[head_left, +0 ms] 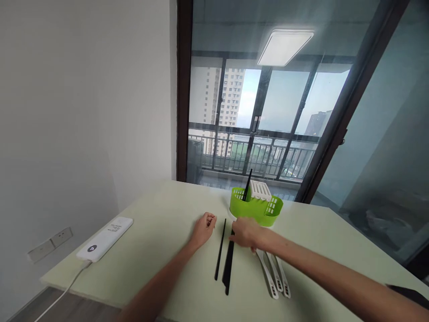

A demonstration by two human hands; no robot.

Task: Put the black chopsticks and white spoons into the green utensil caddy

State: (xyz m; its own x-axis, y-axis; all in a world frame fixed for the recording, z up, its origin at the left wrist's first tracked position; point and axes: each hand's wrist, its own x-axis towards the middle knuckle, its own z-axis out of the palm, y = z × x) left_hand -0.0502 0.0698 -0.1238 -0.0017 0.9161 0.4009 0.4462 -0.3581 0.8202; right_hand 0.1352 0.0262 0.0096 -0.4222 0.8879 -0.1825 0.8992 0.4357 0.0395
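My left hand (pixel 203 229) rests on the table with its fingers loosely curled in, and nothing shows in it. Just right of it lies a single black chopstick (pixel 220 250). My right hand (pixel 247 231) reaches across from the right, its fingers closed at the far ends of a close bunch of black chopsticks (pixel 228 266); the fingertips are partly hidden. Several white spoons (pixel 268 275) lie below my right forearm, their bowls hidden by it. Behind my right hand stands a green utensil basket (pixel 250 209), with a black chopstick (pixel 248 184) leaning upright in it.
A white slatted piece (pixel 260 190) sits on the basket. On the table's left lies a white power bank (pixel 105 239) with a white cable (pixel 72 284). The pale table (pixel 161 219) meets a wall at left and a glass door behind. A dark object (pixel 407 295) lies at the right edge.
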